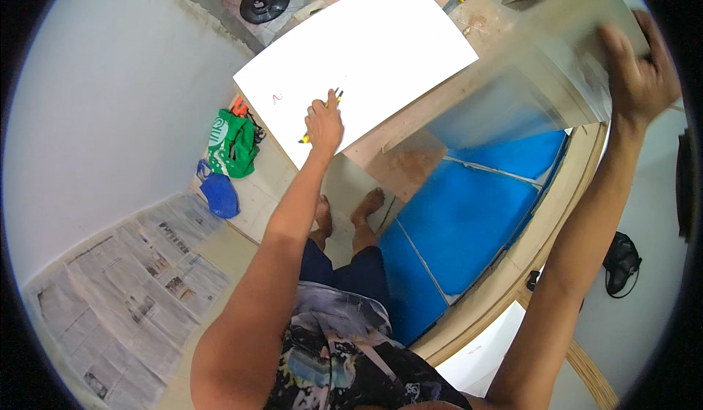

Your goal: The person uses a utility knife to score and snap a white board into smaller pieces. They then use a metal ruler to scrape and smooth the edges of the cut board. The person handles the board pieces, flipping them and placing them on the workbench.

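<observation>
While L hand (324, 126) wraps slim yel. tool (304, 138), R hand (644, 80) pinches thin blurred sheet (575, 33).

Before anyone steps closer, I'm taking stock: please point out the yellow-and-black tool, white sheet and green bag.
Yellow-and-black tool (304, 139): head view, on its yellow end beside the left hand (324, 126).
White sheet (377, 51): head view, on its bare surface.
Green bag (239, 156): head view, on its crumpled middle.

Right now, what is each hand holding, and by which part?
The left hand holds a yellow-and-black tool around its middle; the right hand holds a blurred greyish sheet by its right-side edge.
</observation>
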Available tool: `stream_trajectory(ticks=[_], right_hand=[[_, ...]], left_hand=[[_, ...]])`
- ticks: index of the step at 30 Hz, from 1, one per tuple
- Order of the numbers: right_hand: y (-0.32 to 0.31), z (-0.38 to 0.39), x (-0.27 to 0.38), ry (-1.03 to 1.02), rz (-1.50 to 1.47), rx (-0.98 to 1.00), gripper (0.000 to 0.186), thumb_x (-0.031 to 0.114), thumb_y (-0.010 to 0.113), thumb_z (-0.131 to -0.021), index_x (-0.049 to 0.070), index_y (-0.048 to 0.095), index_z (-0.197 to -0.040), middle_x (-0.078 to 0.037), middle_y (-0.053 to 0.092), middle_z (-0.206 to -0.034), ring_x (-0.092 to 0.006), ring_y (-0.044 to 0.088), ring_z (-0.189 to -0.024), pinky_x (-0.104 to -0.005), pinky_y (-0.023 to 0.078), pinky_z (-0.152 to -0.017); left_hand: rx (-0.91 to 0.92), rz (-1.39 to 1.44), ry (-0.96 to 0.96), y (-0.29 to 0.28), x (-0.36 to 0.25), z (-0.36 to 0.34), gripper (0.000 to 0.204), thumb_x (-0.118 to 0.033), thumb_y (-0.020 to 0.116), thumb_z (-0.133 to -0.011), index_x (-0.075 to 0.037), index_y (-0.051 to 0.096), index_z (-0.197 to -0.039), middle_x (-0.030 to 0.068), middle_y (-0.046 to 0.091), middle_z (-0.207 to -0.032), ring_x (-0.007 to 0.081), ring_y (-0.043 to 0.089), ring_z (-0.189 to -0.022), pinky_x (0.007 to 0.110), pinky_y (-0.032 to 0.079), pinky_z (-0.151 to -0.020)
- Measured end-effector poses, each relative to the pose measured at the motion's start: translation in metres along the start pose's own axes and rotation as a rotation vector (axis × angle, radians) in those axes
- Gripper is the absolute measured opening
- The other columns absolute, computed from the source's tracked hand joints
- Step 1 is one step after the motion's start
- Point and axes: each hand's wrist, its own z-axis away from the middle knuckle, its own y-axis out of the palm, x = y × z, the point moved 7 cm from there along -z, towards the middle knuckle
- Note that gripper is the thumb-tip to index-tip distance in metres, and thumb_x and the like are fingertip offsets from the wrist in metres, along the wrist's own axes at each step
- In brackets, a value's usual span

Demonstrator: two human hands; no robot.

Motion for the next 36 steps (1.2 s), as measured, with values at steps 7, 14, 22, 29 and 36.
stream_trajectory(ticks=[7, 14, 22, 29, 36], right_hand=[[-0.068, 0.032, 0.013, 0.021, -0.22, 0.091, 0.045, 0.033, 0.071, -0.078, -0.008, 0.064, -0.099, -0.012, 0.059, -0.078, -0.0202, 0.057, -0.07, -0.0289, 0.046, -0.065], [-0.107, 0.042, 0.077, -0.056, -0.448, 0.284, 0.042, 0.033, 0.068, -0.077, -0.007, 0.06, -0.089, -0.012, 0.054, -0.071, -0.0209, 0.052, -0.063, -0.0302, 0.042, -0.06], [-0.097, 0.024, 0.137, -0.276, -0.599, 0.553, 0.05, 0.048, 0.068, -0.074, 0.0, 0.055, -0.075, -0.01, 0.052, -0.063, -0.0222, 0.053, -0.055, -0.0323, 0.042, -0.052], [-0.065, -0.01, 0.12, -0.226, -0.602, 0.523, 0.052, 0.052, 0.069, -0.072, 0.003, 0.052, -0.068, -0.009, 0.051, -0.06, -0.0233, 0.053, -0.052, -0.0337, 0.043, -0.051], [-0.047, -0.015, 0.111, -0.165, -0.594, 0.441, 0.047, 0.046, 0.068, -0.074, 0.001, 0.053, -0.071, -0.01, 0.052, -0.062, -0.0232, 0.053, -0.055, -0.0335, 0.043, -0.054]], left_hand=[[-0.082, 0.265, 0.168, -0.029, -0.022, 0.1, 0.035, -0.02, 0.066, -0.088, -0.009, 0.059, -0.121, 0.0152, 0.055, -0.114, 0.0331, 0.053, -0.107, 0.05, 0.039, -0.091], [0.295, 0.784, -0.202, 0.1, 0.033, 0.222, 0.029, -0.021, 0.059, -0.095, -0.002, 0.063, -0.116, 0.0204, 0.065, -0.106, 0.0373, 0.063, -0.095, 0.043, 0.05, -0.086], [0.435, 1.503, -0.881, 0.174, 0.017, 0.235, 0.023, -0.025, 0.057, -0.1, -0.005, 0.065, -0.108, 0.0086, 0.068, -0.093, 0.0169, 0.064, -0.079, 0.031, 0.051, -0.069], [0.366, 1.953, -1.147, 0.2, -0.003, 0.247, 0.014, -0.02, 0.063, -0.097, -0.007, 0.061, -0.095, 0.003, 0.063, -0.082, 0.0143, 0.06, -0.072, 0.028, 0.052, -0.066], [0.279, 1.953, -1.025, 0.204, -0.005, 0.249, 0.008, -0.016, 0.059, -0.099, -0.008, 0.06, -0.097, 0.003, 0.063, -0.09, 0.0147, 0.06, -0.077, 0.031, 0.054, -0.073]])
